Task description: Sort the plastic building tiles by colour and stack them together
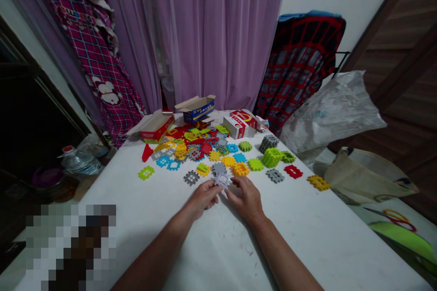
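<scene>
Between my two hands is a pale grey notched building tile with an opening in its middle. My left hand pinches its left edge between thumb and fingers. On the other side, my right hand has its fingers curved at the tile's right edge; whether they grip it or only touch it is hard to make out. Just beyond lie a grey tile, an orange tile and a yellow tile with a green piece on it. A dark grey lattice tile rests left of my hands.
A heap of mixed tiles covers the table's far middle. Behind it stand an open red box, a blue box and a red-and-white box. Stacked green tiles and grey tiles sit right. Scissors lie beyond the right edge.
</scene>
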The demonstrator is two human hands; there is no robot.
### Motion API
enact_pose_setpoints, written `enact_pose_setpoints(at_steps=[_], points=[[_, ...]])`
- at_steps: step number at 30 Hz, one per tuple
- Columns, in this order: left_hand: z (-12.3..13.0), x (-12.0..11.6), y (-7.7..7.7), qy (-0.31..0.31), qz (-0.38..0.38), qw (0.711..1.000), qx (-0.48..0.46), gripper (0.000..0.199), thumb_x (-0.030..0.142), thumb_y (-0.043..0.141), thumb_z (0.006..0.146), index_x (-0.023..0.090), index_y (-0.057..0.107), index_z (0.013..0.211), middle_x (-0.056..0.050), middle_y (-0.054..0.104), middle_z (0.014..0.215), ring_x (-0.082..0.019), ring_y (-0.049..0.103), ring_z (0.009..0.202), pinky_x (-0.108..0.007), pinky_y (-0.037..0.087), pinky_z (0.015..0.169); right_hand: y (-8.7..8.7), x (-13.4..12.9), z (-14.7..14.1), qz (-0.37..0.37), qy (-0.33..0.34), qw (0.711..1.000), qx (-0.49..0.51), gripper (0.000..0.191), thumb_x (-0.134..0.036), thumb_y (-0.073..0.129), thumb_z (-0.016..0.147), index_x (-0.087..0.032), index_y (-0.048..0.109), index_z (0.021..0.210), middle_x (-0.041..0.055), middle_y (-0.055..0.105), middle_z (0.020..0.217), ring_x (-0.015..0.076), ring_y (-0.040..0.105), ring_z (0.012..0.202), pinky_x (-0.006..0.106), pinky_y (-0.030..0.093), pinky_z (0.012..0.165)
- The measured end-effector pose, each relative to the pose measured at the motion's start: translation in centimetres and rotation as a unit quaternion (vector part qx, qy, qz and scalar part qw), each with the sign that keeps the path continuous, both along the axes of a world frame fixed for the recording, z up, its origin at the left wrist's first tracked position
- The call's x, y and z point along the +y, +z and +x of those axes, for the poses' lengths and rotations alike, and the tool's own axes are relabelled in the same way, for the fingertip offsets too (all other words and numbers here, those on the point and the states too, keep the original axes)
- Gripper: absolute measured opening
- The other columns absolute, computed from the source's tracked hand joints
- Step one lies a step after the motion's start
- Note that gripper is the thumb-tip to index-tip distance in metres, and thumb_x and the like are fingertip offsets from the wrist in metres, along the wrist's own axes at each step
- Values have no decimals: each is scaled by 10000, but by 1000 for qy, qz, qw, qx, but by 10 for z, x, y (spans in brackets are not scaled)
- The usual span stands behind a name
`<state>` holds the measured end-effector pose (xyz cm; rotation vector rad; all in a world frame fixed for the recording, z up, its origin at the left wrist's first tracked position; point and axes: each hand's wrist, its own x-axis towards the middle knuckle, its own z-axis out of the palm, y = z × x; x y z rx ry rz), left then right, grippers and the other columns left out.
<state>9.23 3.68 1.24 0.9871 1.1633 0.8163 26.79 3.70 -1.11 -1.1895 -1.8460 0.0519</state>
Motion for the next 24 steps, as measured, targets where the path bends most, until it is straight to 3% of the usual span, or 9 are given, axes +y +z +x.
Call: enact_pose_setpoints(at_steps=[2,6,10,15,24], points=[[-2,2,0,32,5,999,-7,544,612,724,633,184,625,955,49,553,627,-44,410,428,-192,134,382,0,1,3,-7,13,1000,-3,216,-360,611,840,-204,636,987,51,672,848,181,629,779,292,517,694],[-7,5,-1,59,10,998,15,547,649,700,641,179,617,907,80,476,508,-38,312,376,-194,121,388,0,2,8,-11,48,999,-11,222,-345,603,855,-206,644,1023,71,691,917,193,646,848,304,529,740],[-6,5,1,32,-6,999,22,485,599,738,628,182,593,829,79,487,500,-34,322,371,-196,116,402,0,3,8,4,11,1000,5,207,-316,540,895,-198,646,1029,69,698,907,182,643,812,298,526,722],[-1,2,8,57,-14,998,9,484,531,783,562,189,543,807,46,616,688,-31,437,425,-186,148,390,1,-2,2,5,-15,1000,-2,184,-291,504,917,-196,655,874,33,682,764,143,621,685,253,491,653],[2,0,12,66,-16,998,15,434,512,764,594,190,547,785,78,524,535,-39,396,408,-189,148,406,0,-9,-12,-2,-41,999,-21,283,-446,616,860,-187,653,966,48,699,844,154,620,715,260,484,678]])
